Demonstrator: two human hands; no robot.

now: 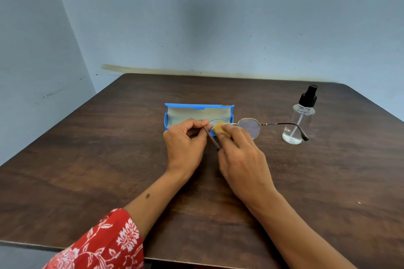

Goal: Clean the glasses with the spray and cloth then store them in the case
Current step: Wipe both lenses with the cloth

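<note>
Nearest the camera, a red floral sleeve (102, 244) covers the left forearm above the dark wooden tabletop (87, 170). Further out, the left hand (185, 140) pinches the glasses (249, 126) at the hinge of the left lens, its fingers curled around the frame, with one folded arm of the glasses pointing down toward the camera. Beside it, the right hand (242, 157) presses a small yellow cloth (219, 127) against that lens, fingers gripping the cloth. Just behind the hands, a blue case (175, 113) lies open on the tabletop. To the right stands a clear spray bottle (300, 120) with a black nozzle; the other arm of the glasses stretches out in front of it.
</note>
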